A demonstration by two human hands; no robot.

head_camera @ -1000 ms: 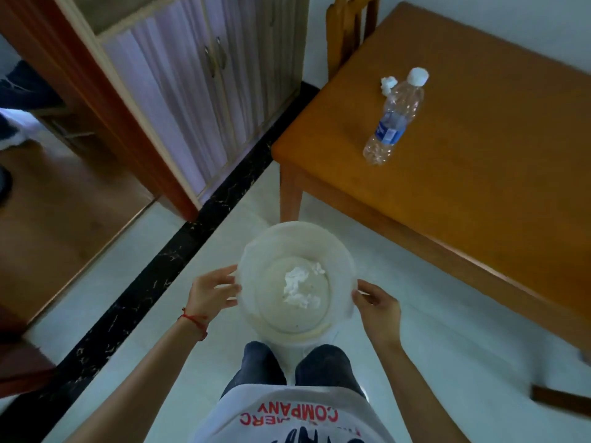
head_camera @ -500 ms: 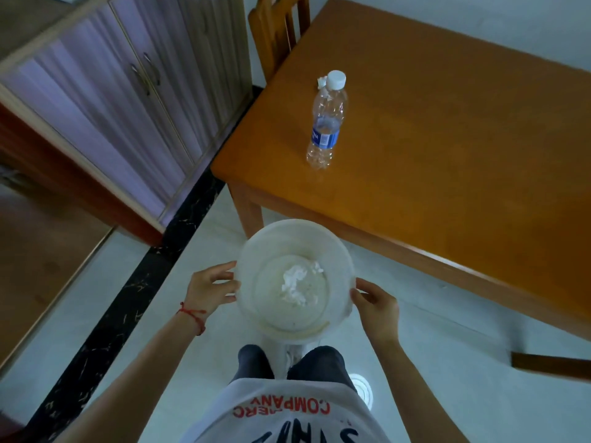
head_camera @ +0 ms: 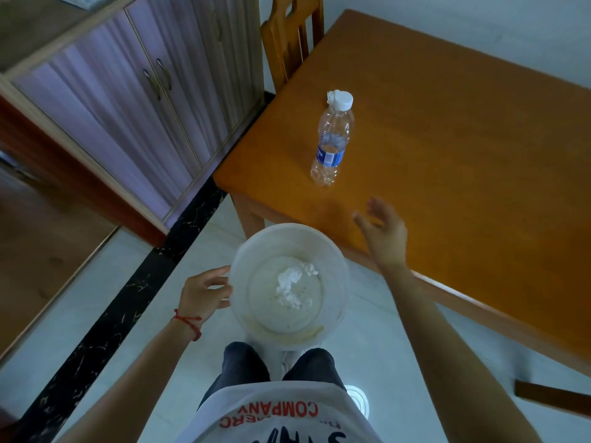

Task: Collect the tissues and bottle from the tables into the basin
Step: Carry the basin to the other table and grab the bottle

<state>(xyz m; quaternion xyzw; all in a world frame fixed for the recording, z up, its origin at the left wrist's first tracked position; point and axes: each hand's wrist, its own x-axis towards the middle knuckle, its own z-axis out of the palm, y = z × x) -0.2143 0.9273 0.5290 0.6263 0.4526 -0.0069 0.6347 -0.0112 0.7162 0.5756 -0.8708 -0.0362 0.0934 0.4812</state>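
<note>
A white plastic basin (head_camera: 243, 251) hangs in front of my waist with crumpled white tissues (head_camera: 292, 284) lying in its bottom. My left hand (head_camera: 203, 294) grips the basin's left rim. My right hand (head_camera: 382, 233) is off the basin, fingers spread, raised over the near edge of the orange wooden table (head_camera: 463, 161). A clear water bottle (head_camera: 332, 139) with a white cap and blue label stands upright near the table's left corner, beyond my right hand. A small white tissue (head_camera: 330, 96) peeks out just behind the bottle's cap.
A wooden chair (head_camera: 289, 36) is pushed against the table's far left side. A cabinet with purple doors (head_camera: 137, 100) runs along the left. White floor tiles with a black marble strip (head_camera: 105, 321) lie below. Another wooden piece (head_camera: 550, 399) shows at lower right.
My right hand has let go of the basin's right rim and risen toward the bottle. My left hand alone holds the basin. The table and bottle have come nearer in view.
</note>
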